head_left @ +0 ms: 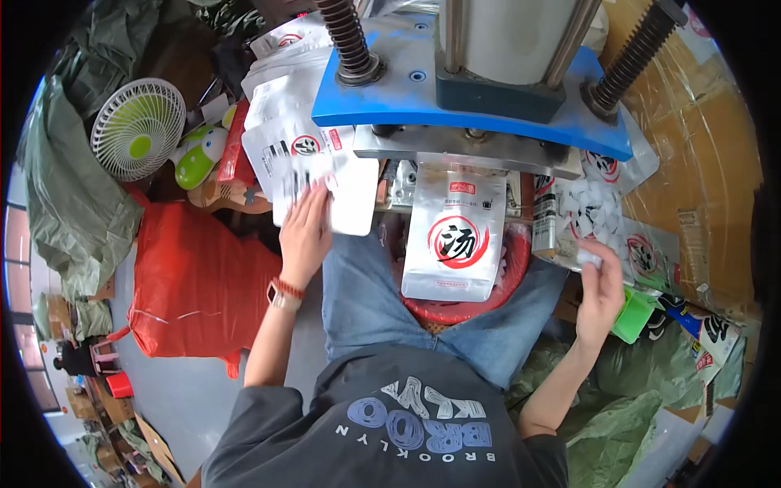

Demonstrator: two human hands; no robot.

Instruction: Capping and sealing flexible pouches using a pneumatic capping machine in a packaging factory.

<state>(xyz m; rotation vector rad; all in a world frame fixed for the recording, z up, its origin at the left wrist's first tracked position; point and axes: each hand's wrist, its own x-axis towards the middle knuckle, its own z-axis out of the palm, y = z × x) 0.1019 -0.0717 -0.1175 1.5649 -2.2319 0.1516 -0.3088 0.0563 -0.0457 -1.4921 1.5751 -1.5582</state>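
Note:
My left hand [304, 236] lies with outstretched fingers on the top pouch [350, 191] of a stack at the left; it grips nothing. One silver pouch [450, 199] with a red ring and black lettering hangs from under the press's metal bar [464, 148], its lower end above my lap. At the right my right hand [600, 297] pinches a small white piece [587, 258] between thumb and fingers. Just beyond it is a heap of similar white pieces [590, 207]. What kind of piece it is, I cannot make out.
The press's blue plate [390, 93] with spring posts spans the far side. A red round seat or tub rim [517, 252] shows between my legs. Left are a red sack [183, 285] and a white fan [138, 130]. A green container [634, 315] and cardboard [716, 195] stand right.

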